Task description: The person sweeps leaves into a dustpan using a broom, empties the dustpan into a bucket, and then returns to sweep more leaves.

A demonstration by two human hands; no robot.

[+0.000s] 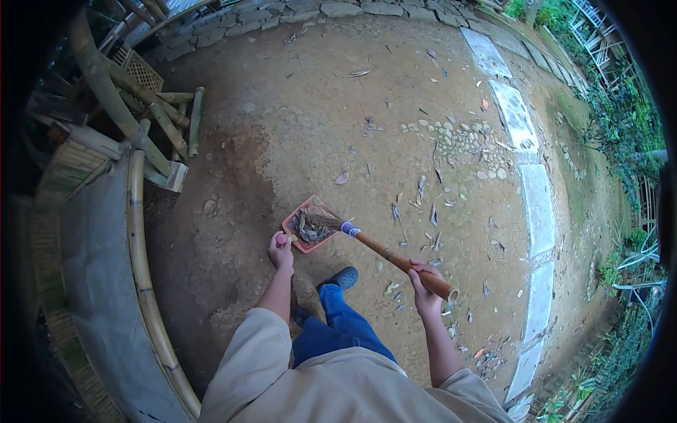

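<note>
Our right hand (424, 296) has its grip clenched round the broom (395, 257) handle | bristles beyond that grip rest in the dustpan (307, 225) | our left hand (281, 252) clasps the dustpan's handle | leaves (430, 211) litter the ground ahead of the right grip.

Leaf-strewn dirt yard (317, 127), bamboo railing (141, 261)

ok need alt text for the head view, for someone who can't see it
Seen from above, a person sweeps dry leaves into an orange dustpan on bare dirt ground: the left hand grips the pan's handle and the right hand grips the bamboo handle of a short broom. Leaves lie scattered toward a line of pale paving slabs, with stacked bamboo poles at left.
</note>
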